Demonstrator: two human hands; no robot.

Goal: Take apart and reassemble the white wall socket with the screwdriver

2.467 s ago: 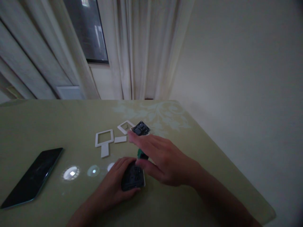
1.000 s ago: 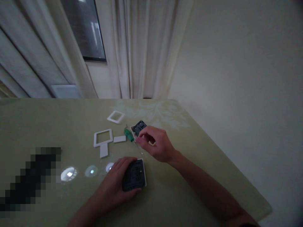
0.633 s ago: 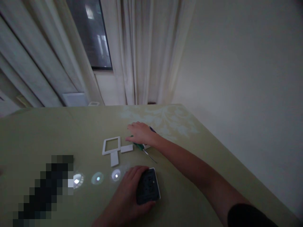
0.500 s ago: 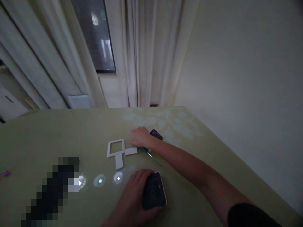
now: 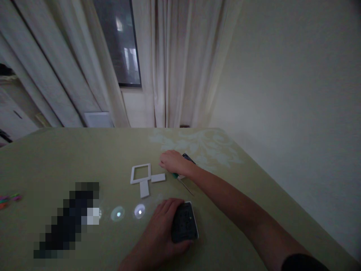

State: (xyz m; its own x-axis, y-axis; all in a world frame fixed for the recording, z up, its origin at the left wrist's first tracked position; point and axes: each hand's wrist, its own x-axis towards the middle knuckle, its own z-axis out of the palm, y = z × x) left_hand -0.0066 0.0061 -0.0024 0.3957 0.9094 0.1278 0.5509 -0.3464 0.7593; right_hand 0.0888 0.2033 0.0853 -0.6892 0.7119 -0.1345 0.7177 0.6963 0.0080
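My left hand (image 5: 166, 226) is wrapped round a wall switch body (image 5: 184, 223), square and black with a thin white edge, at the near middle of the table. My right hand (image 5: 172, 161) reaches across to the far side, fingers curled downward; what they hold, if anything, is hidden. Under its wrist lies a screwdriver (image 5: 184, 185) with a green handle and a thin shaft pointing toward me. A dark flat part (image 5: 188, 158) shows partly behind the right wrist. Left of that hand lie a white square frame (image 5: 132, 174) and two white rectangular plates, one plate (image 5: 158, 178) beside it, another plate (image 5: 144, 189) below.
A blurred-out dark long object (image 5: 66, 222) lies on the table (image 5: 113, 150) at left. Small colourful items (image 5: 9, 199) sit at the far left edge. Curtains (image 5: 194, 75) and a window (image 5: 118, 41) stand behind the table, a wall (image 5: 296, 94) to the right.
The whole view has shifted slightly, bringing more of the colourful items in at left. My right hand stays near the screwdriver handle, and the left keeps its hold on the switch body.
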